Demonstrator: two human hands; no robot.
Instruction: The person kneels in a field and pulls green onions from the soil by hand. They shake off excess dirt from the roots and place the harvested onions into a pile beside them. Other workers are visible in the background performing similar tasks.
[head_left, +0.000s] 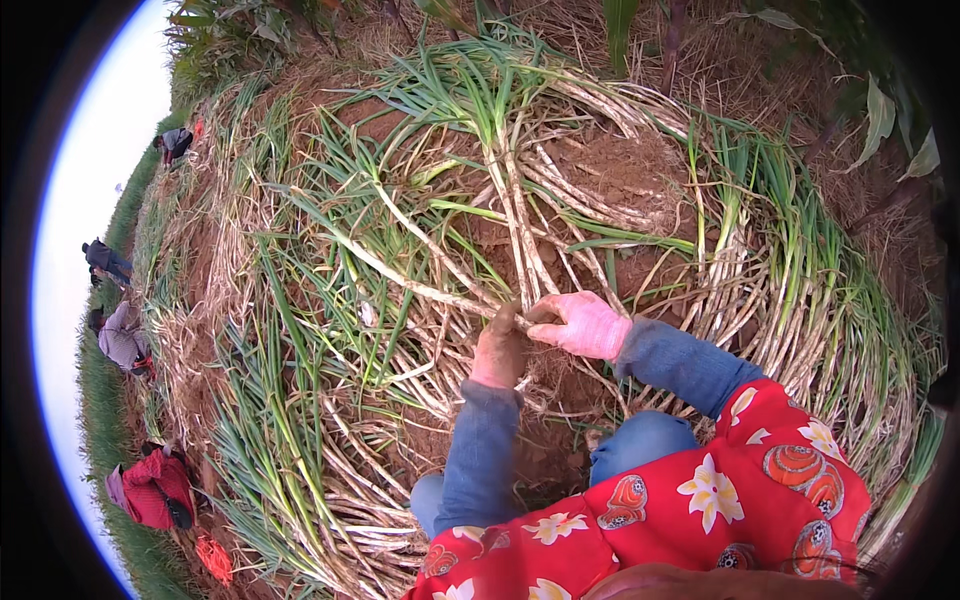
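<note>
My left hand, in a soil-stained pinkish glove, grips long green onions near their root ends. Their white stalks run up and left to green leaves. Right beside it, my right hand, in a pink glove, has thumb and fingers closed around the lower ends of the stalks; its fingertips are partly hidden. An upright bunch of green onions rises just beyond both hands, its lower ends close to my fingers. Fine roots hang below the hands over brown soil.
Piles of green onions lie at the left and right. Leafy stalks stand along the far edge. Several people work farther off at the left, one in a red top near an orange-red bundle. My knee is close below.
</note>
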